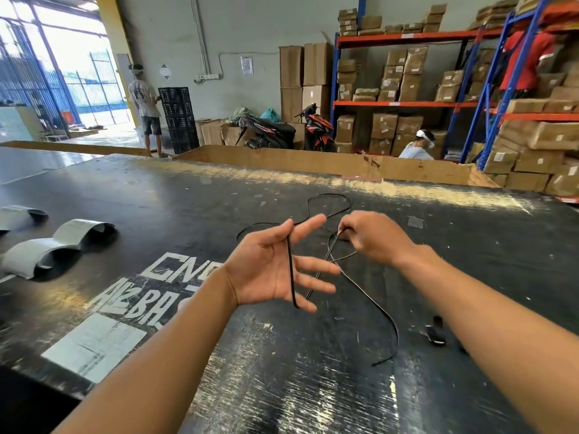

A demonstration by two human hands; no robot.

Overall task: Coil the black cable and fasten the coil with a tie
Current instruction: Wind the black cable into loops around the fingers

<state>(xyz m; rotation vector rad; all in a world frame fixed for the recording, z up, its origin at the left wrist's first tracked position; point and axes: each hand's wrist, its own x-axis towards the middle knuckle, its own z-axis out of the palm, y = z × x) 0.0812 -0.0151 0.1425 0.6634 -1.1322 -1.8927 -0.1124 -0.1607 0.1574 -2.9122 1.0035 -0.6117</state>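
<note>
Warehouse shelving (407,103) stacked with cardboard boxes fills the back wall, beyond a wide black table (219,195) scuffed and stencilled with white letters. Curved grey strips (59,245) lie at its left side. My left hand (275,270) is turned palm up, fingers spread apart, with the black cable (369,296) running down across the palm from between thumb and forefinger. My right hand (372,236) pinches a loop of it with fingertips pressed together. The rest snakes loose over the table, one end lying near my right forearm.
</note>
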